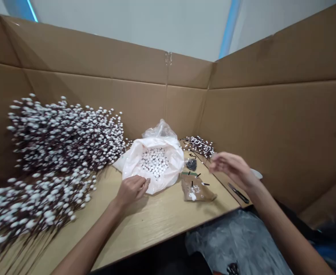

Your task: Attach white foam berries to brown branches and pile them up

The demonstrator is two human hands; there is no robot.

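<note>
A white plastic bag (133, 154) stands open at the middle of the table, with many small white balls (155, 162) inside. My left hand (133, 190) is at the bag's front left edge, its fingers curled together; whatever they may hold is too small to make out. Raised over the right side of the table, my right hand (228, 166) is slightly blurred, and what lies between its fingers cannot be made out. Left of it lies a brown packet (201, 194) with several short black pieces on top. A small bag of dark bits (191, 164) sits behind the packet.
Large bunches of white-tipped stems (67, 133) fill the left side. A smaller bunch (199, 145) lies at the back. Near the right edge are a black-handled cutter (238, 193) and a white dish (256, 174). Cardboard walls (282, 126) enclose the table (153, 225).
</note>
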